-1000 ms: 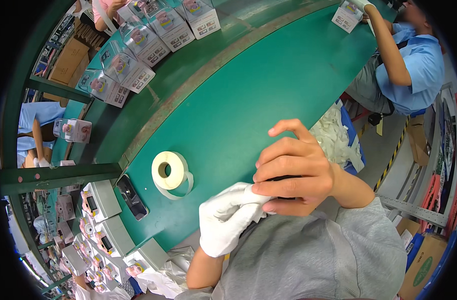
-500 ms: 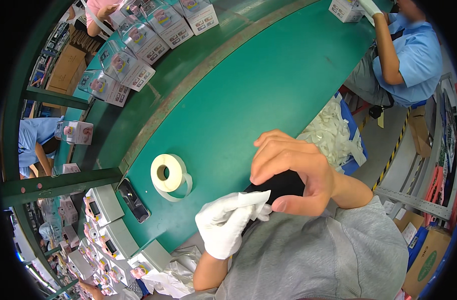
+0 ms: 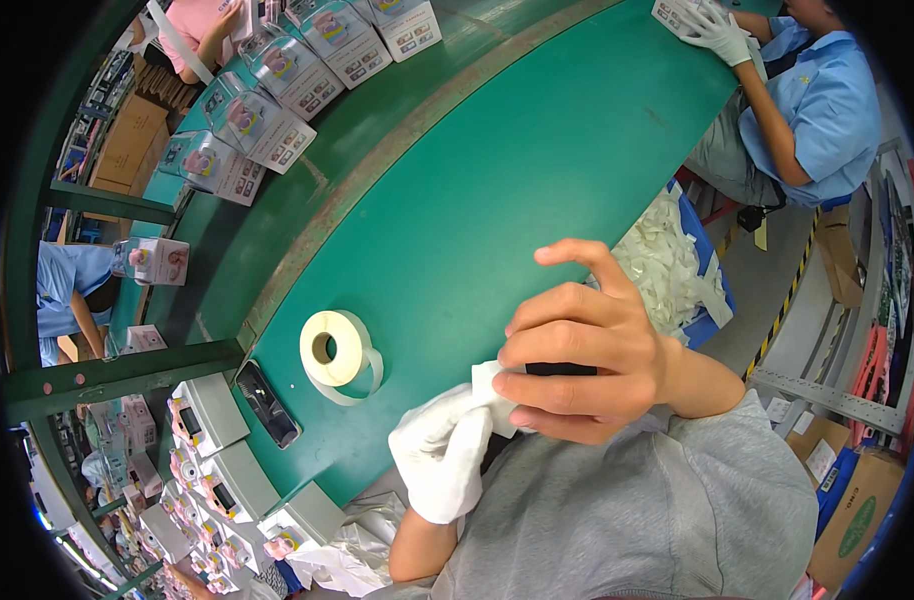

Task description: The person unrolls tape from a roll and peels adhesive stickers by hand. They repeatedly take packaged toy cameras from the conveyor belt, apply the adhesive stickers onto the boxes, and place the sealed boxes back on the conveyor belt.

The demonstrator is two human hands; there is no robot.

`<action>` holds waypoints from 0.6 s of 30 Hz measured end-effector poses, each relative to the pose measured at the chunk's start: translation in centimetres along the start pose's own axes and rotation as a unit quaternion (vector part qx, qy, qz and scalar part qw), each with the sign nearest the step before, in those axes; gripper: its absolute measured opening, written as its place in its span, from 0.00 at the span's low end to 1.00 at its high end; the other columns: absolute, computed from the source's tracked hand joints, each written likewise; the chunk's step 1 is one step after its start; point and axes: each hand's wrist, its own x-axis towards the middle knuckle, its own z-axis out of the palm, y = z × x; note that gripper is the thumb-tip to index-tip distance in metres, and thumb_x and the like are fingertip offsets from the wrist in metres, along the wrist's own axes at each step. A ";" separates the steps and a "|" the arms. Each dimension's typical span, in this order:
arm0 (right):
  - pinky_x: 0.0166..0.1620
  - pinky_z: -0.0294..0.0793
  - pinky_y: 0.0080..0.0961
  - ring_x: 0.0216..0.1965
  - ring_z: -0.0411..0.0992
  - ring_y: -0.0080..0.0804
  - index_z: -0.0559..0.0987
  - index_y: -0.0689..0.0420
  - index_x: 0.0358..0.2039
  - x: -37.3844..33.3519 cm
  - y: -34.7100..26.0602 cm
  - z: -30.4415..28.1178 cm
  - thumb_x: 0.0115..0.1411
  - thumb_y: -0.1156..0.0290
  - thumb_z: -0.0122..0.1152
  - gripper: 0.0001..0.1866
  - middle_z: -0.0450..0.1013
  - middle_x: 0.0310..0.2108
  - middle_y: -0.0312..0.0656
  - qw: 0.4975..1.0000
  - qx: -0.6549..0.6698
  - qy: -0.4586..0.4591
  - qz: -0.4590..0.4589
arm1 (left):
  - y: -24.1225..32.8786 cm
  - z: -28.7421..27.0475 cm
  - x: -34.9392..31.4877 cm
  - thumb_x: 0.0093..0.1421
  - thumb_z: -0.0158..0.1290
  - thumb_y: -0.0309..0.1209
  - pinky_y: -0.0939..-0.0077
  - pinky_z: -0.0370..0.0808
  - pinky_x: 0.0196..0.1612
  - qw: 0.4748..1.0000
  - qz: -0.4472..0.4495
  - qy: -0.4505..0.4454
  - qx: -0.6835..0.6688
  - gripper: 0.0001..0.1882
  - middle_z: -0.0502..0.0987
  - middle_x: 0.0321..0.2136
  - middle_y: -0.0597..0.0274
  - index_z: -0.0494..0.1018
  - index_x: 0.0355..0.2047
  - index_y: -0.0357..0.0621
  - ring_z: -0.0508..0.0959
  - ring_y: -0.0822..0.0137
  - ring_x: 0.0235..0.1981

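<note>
My left hand (image 3: 437,455) wears a white glove and pinches a folded, soft white piece (image 3: 487,385), which looks like a second glove. Bare and palm inward, my right hand (image 3: 587,355) is just right of that piece. Its fingers are spread and bent, with the index finger raised; one fingertip overlaps the white piece, and I cannot tell whether it presses on it. The right thumb is hidden. Left of my hands, a roll of pale label tape (image 3: 352,345) lies on the green table (image 3: 447,230) with its end unwound.
A dark phone (image 3: 267,403) lies by the table's left end. Beyond a rail stand several clear-topped boxes (image 3: 247,120). White boxes with pink toy cameras (image 3: 212,415) crowd the lower left. A blue bin of white scraps (image 3: 667,260) adjoins the right edge. A gloved co-worker (image 3: 807,110) sits far right.
My right hand has turned and come leftward over the white piece, its index finger lifting. The left hand keeps its pinch. The far-right co-worker's gloved hand has moved onto a box.
</note>
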 end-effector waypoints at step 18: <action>0.56 0.64 0.55 0.29 0.75 0.30 0.84 0.53 0.28 -1.2 2.2 -0.5 0.54 0.73 0.71 0.03 0.78 0.30 0.33 0.975 0.189 -0.043 0.107 | 0.0 1.6 1.9 0.54 0.57 0.10 0.75 0.74 0.25 0.961 0.169 -0.073 0.206 0.15 0.79 0.21 0.57 0.78 0.41 0.35 0.78 0.64 0.19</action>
